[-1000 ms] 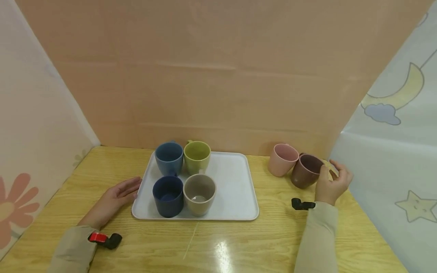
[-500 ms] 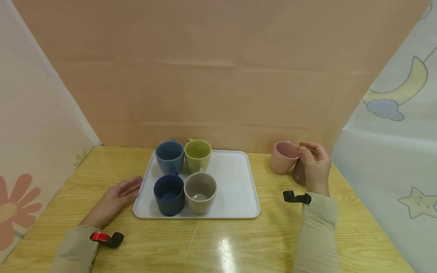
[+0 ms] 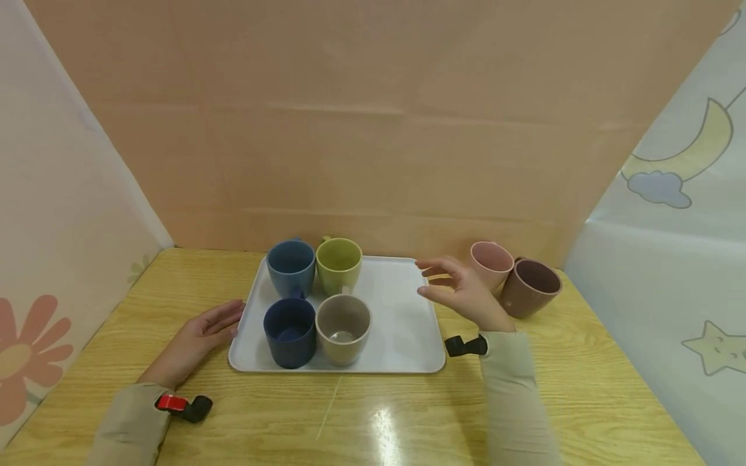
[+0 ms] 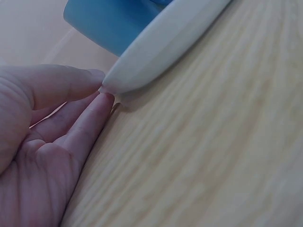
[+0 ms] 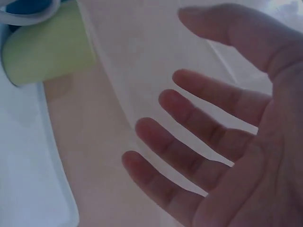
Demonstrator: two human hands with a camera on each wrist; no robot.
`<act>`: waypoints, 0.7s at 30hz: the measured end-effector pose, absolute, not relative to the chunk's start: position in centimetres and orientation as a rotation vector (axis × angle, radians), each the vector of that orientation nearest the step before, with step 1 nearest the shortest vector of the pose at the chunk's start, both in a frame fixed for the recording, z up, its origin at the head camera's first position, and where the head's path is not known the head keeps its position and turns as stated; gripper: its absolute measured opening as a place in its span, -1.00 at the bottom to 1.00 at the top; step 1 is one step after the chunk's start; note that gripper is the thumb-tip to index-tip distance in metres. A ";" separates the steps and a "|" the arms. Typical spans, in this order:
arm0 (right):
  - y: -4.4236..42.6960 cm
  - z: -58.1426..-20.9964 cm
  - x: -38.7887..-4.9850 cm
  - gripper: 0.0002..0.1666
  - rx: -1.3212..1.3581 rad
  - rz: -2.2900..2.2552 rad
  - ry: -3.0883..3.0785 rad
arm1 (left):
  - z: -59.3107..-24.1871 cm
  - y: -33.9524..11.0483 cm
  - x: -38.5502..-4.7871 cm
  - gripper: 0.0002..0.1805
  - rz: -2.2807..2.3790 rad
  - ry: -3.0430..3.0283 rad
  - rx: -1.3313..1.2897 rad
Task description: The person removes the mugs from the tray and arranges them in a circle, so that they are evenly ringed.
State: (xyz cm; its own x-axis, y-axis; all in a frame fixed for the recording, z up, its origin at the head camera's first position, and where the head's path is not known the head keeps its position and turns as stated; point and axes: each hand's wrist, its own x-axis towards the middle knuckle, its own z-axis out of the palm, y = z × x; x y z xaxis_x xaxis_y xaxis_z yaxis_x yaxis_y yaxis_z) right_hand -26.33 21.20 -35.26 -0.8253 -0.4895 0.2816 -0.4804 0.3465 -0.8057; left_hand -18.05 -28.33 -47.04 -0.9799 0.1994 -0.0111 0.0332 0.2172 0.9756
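My left hand (image 3: 201,333) rests beside the left edge of a white tray (image 3: 402,310). In the left wrist view its thumb and fingertips (image 4: 102,101) touch the tray's rim, fingers nearly straight. On the tray stand a blue mug (image 3: 291,275), a yellow-green mug (image 3: 338,272), a navy mug (image 3: 289,340) and a beige mug (image 3: 344,336). Over the tray's right edge my right hand (image 3: 463,294) hangs with fingers spread and nothing held. Beyond its wrist, a pink mug (image 3: 491,262), partly hidden by the hand, and a brown mug (image 3: 527,291) stand on the table.
A wooden table (image 3: 361,414) carries everything. An orange-brown backdrop (image 3: 379,142) rises behind it, with patterned white panels at the left (image 3: 70,213) and right (image 3: 658,272).
My right hand has left the brown mug, passed in front of the pink mug and moved left to the tray's right edge. The left hand and the mugs have stayed put.
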 end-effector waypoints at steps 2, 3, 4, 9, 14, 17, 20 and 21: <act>20.5 -35.7 -26.4 -0.43 -0.989 -1.486 2.511 | -47.0 -28.3 -18.1 -0.25 1.867 2.346 0.232; 20.1 -35.9 -26.5 -0.40 -1.015 -1.459 2.489 | -47.1 -28.3 -18.2 -0.26 1.866 2.349 0.234; 19.8 -36.1 -26.5 -0.39 -1.038 -1.437 2.461 | -47.0 -28.3 -18.2 -0.26 1.862 2.352 0.241; 17.9 -37.1 -26.3 -0.26 -1.080 -1.289 2.372 | -47.0 -28.3 -18.1 -0.25 1.849 2.362 0.221; 15.4 -38.0 -25.6 -0.13 -1.108 -1.190 2.274 | -47.0 -28.3 -17.9 -0.25 1.847 2.360 0.211; 14.2 -38.5 -25.2 -0.09 -1.097 -1.177 2.234 | -46.9 -28.3 -17.8 -0.26 1.877 2.342 0.231; 13.3 -39.0 -25.0 -0.07 -1.086 -1.184 2.229 | -46.8 -28.2 -17.9 -0.28 1.903 2.324 0.252; 13.1 -39.2 -25.0 -0.06 -1.086 -1.189 2.232 | -46.8 -28.2 -17.9 -0.28 1.907 2.321 0.255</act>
